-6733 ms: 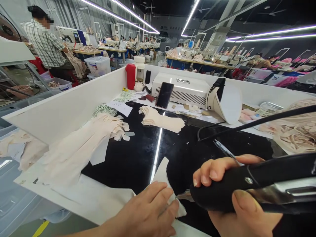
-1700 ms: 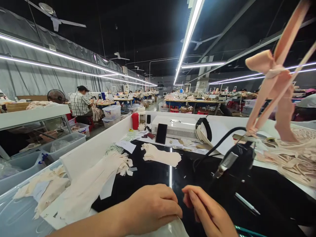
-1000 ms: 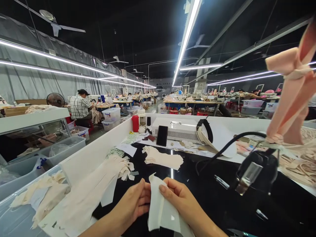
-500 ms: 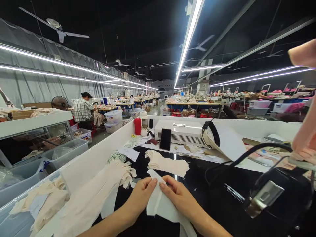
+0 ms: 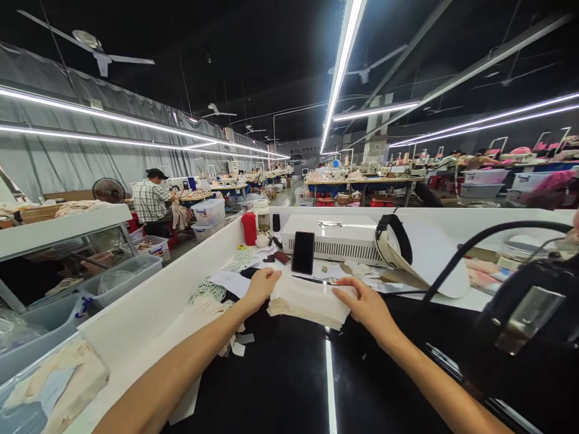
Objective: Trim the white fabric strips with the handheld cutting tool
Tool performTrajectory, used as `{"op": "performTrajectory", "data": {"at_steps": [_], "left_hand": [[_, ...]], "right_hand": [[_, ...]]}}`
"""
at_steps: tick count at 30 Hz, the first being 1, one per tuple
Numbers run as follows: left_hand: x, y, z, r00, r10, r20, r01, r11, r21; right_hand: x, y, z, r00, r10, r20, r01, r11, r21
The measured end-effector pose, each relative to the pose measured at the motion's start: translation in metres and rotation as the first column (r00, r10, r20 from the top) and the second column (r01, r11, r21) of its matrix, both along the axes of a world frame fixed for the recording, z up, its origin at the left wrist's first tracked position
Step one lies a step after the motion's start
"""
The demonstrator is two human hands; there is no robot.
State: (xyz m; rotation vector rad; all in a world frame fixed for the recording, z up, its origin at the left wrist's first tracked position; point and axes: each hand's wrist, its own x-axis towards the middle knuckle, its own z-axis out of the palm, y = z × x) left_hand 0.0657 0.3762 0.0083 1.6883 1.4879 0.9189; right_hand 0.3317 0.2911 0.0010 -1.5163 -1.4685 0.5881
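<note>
Both my arms reach forward over the glossy black tabletop (image 5: 289, 380). My left hand (image 5: 261, 287) rests on the left end of a stack of cream fabric pieces (image 5: 308, 302), fingers curled over its edge. My right hand (image 5: 365, 301) lies on the stack's right end, fingers bent down onto the top piece. A black hand-held cutting tool (image 5: 529, 313) with a metal plate hangs close at the right, its black cable (image 5: 456, 259) arching leftward.
A row of cream cut pieces (image 5: 203, 313) lies to the left by the white side wall (image 5: 172, 283). Behind the stack stand a black phone (image 5: 303, 253), a white machine box (image 5: 335, 238), a red bottle (image 5: 248, 228) and a roll of white backing (image 5: 420, 256). A person in a checked shirt (image 5: 151, 202) sits far left.
Half a second ago both hands held a white fabric piece close to me. Now both arms are stretched out onto the cream stack. The pink straps at the right have left the view.
</note>
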Motion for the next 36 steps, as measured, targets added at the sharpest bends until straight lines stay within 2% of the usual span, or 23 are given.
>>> {"op": "performTrajectory", "data": {"at_steps": [6, 10, 14, 17, 22, 26, 30, 36], "left_hand": [[0.001, 0.01, -0.022, 0.996, -0.002, -0.089, -0.007, 0.995, -0.1], [-0.005, 0.006, -0.022, 0.994, -0.044, -0.101, 0.029, 0.988, -0.153], [-0.017, 0.0, -0.008, 0.99, -0.096, -0.101, 0.078, 0.982, -0.172], [-0.039, -0.009, 0.01, 0.983, -0.126, -0.137, 0.101, 0.98, -0.174], [-0.105, -0.035, 0.041, 0.948, -0.112, -0.299, 0.079, 0.99, -0.119], [-0.159, -0.064, 0.052, 0.87, -0.052, -0.49, 0.008, 0.996, -0.09], [-0.186, -0.087, 0.043, 0.806, -0.023, -0.591, -0.032, 0.996, -0.083], [-0.193, -0.095, 0.022, 0.818, 0.014, -0.575, -0.04, 0.999, -0.032]], "right_hand": [[0.009, 0.016, -0.021, 0.99, 0.002, 0.144, 0.007, 0.998, -0.059], [0.007, 0.013, -0.035, 0.982, -0.02, 0.188, 0.02, 1.0, 0.0], [0.002, 0.003, -0.038, 0.979, -0.068, 0.192, 0.052, 0.994, 0.091], [-0.006, -0.01, -0.035, 0.983, -0.053, 0.177, 0.032, 0.992, 0.122], [-0.021, -0.038, -0.03, 0.99, 0.035, 0.139, -0.053, 0.99, 0.134], [-0.031, -0.051, -0.033, 0.989, 0.108, 0.102, -0.12, 0.985, 0.123], [-0.043, -0.055, -0.038, 0.983, 0.166, 0.083, -0.176, 0.976, 0.125], [-0.056, -0.066, -0.036, 0.945, 0.276, 0.175, -0.295, 0.951, 0.095]]}}
